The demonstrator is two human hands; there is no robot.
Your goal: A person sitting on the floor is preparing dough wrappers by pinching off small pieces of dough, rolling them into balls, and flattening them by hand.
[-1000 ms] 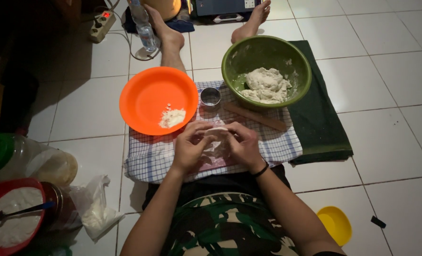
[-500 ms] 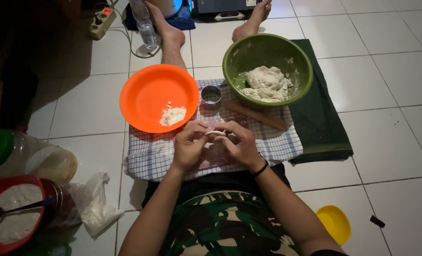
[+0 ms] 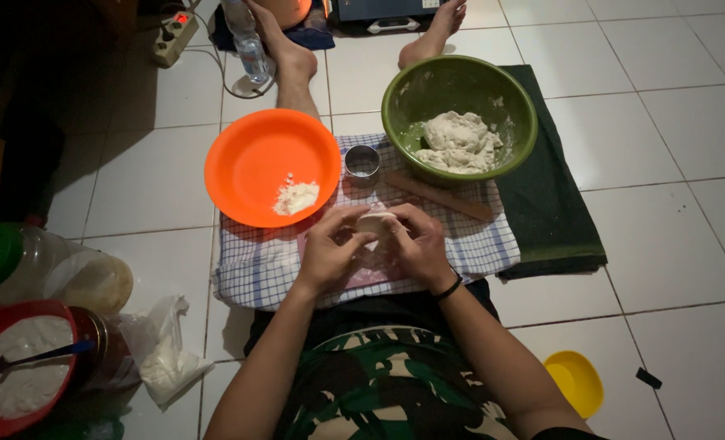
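A small pale round piece of dough (image 3: 376, 222) is held between both hands above a blue-and-white checked cloth (image 3: 256, 265) spread on the white tiled floor (image 3: 672, 244). The left hand (image 3: 332, 253) is closed on the dough from the left, its grip pinched on the piece's edge; the right hand (image 3: 418, 244) is clamped on it from the right, fingers curled over it. A black band (image 3: 450, 288) is worn on the right wrist. Just beyond the hands, a small round metal cutter (image 3: 362, 161) stands on the cloth beside a wooden rolling stick (image 3: 440, 195). An orange plastic plate (image 3: 256, 155) carrying a little white flour (image 3: 297, 197) lies to the left, and a green plastic bowl (image 3: 509, 106) holding a lump of white dough (image 3: 458, 140) is set to the right, on a dark green cloth (image 3: 550, 212).
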